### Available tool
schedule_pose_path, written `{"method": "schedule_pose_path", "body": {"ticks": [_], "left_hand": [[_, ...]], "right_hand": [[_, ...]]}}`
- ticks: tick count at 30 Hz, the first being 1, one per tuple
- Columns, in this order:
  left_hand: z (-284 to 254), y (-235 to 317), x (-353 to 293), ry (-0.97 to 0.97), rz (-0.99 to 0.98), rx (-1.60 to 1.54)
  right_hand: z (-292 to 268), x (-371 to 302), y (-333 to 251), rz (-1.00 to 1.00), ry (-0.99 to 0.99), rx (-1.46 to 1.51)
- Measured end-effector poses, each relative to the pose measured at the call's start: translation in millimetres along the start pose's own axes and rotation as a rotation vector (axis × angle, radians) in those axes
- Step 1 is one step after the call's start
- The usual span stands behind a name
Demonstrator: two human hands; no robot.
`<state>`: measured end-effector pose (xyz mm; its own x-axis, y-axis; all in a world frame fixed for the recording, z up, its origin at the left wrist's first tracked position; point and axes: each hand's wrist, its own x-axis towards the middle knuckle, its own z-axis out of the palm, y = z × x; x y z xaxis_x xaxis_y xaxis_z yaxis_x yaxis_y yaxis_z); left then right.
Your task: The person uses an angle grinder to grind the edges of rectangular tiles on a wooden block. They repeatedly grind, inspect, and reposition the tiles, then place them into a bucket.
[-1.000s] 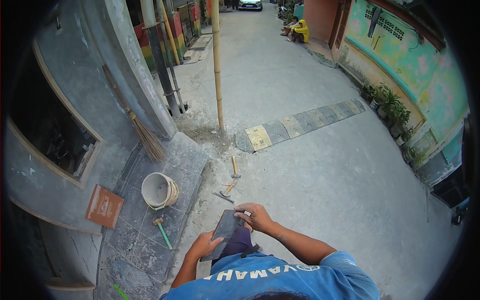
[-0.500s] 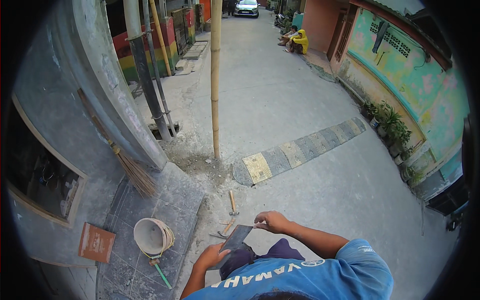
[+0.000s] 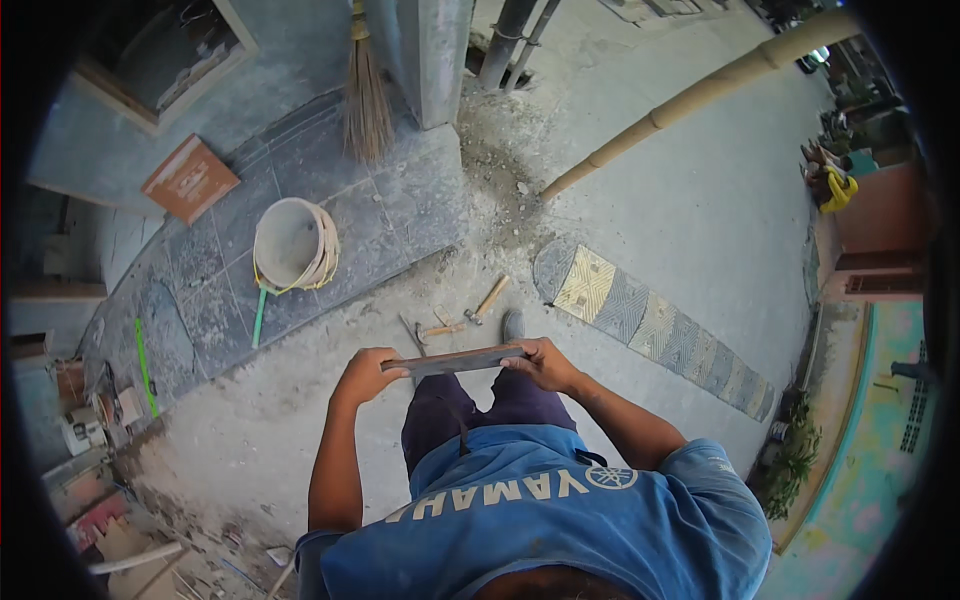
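A strip of dark tile [image 3: 455,362] with a reddish-brown edge is held level in front of my thighs. My left hand [image 3: 366,376] is closed round its left end, thumb along the near face. At the other end, my right hand [image 3: 543,364] grips it between thumb and fingers. Just beyond the tile lies a hammer [image 3: 488,298] with a wooden handle. Beside it, on the ground, is a second wooden-handled tool [image 3: 441,329] with a long grey metal head, partly hidden by the tile.
On the dark tiled step [image 3: 400,215] stand a dirty white bucket [image 3: 290,245], a green handle [image 3: 259,318] beside it, a broom [image 3: 367,115] and a square brown tile [image 3: 190,180]. A bamboo pole [image 3: 655,120] slants up near the speed bump [image 3: 650,320]. People [image 3: 830,185] sit far right.
My view has turned down and toward the left. The tile has gone from tilted to level, and my right hand has moved from its upper corner to a grip on its right end.
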<state>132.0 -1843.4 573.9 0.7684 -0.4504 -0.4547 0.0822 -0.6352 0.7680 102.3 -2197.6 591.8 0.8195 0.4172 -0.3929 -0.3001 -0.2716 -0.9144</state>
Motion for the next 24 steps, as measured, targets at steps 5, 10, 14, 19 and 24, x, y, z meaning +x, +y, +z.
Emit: {"method": "schedule_pose_path", "body": {"ticks": [5,10,14,19,24], "left_hand": [[113,-121,32,0.348,-0.251,-0.807],[229,-177,125,0.845,-0.297,-1.245],[292,-260,236,0.956,-0.349,-1.230],[334,-370,381,0.990,-0.213,-1.502],[340,-461,470,1.114,0.004,-1.559]], "right_hand": [[-56,68,107,0.110,-0.196,0.035],[-76,148,224,0.092,-0.208,-0.039],[-96,225,358,-0.017,-0.110,-0.246],[-113,341,497,-0.034,-0.026,-0.308],[-100,444,603,-0.174,0.053,-0.228]]}}
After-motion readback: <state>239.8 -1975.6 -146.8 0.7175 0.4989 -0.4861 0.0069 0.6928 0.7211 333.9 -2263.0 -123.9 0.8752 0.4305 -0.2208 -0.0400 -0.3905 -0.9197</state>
